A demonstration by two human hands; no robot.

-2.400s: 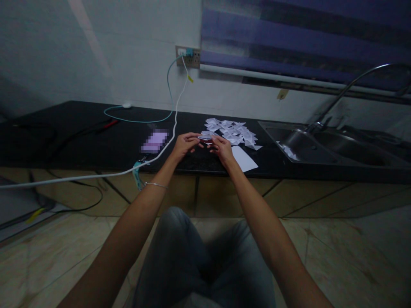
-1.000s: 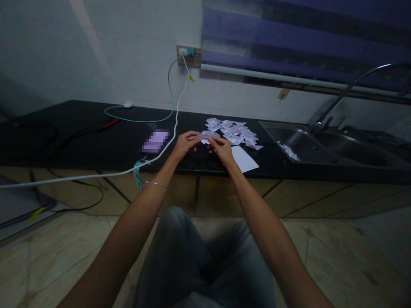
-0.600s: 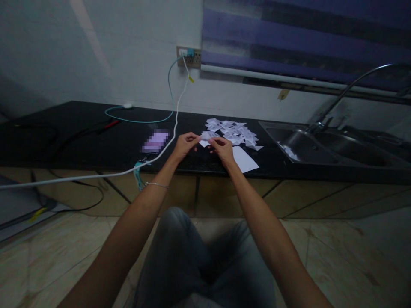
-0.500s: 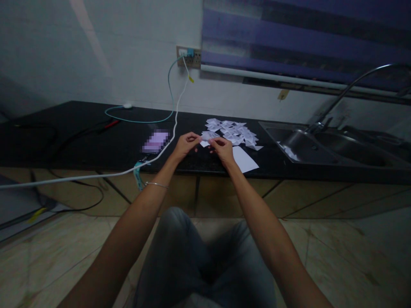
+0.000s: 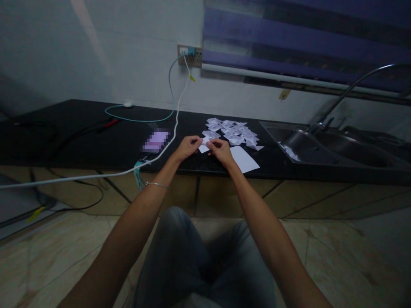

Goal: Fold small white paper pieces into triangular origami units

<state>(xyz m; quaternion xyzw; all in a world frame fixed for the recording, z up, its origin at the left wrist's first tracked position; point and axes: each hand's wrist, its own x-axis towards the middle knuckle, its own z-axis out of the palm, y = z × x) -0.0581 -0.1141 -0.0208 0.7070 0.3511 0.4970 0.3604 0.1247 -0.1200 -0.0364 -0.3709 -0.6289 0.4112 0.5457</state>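
Note:
Between my two hands is a small folded piece of white paper (image 5: pixel 203 148), held just above the black counter. My left hand (image 5: pixel 189 147) pinches its left side between thumb and fingers. On the other side, my right hand (image 5: pixel 221 150) grips it with the thumb and fingers pressed together. Part of the paper is hidden behind my fingertips. Right behind my hands lies a pile of folded white paper pieces (image 5: pixel 236 130), several of them overlapping. A flat white sheet of paper (image 5: pixel 244 159) rests beside my right wrist, close to the counter's front edge.
The black counter (image 5: pixel 96 145) runs along the wall. A phone-like pixelated rectangle (image 5: pixel 156 141) with a teal strap (image 5: pixel 138 173) lies at left. A white cable (image 5: pixel 154 159) crosses in front of it, up to the wall socket (image 5: pixel 190 56). At right is a steel sink (image 5: pixel 295 145) with a curved faucet (image 5: pixel 349 85).
The paper in my hands has turned and now shows a white point facing toward me. My fingers have come slightly lower and nearer to me. The pile and flat sheet lie as before.

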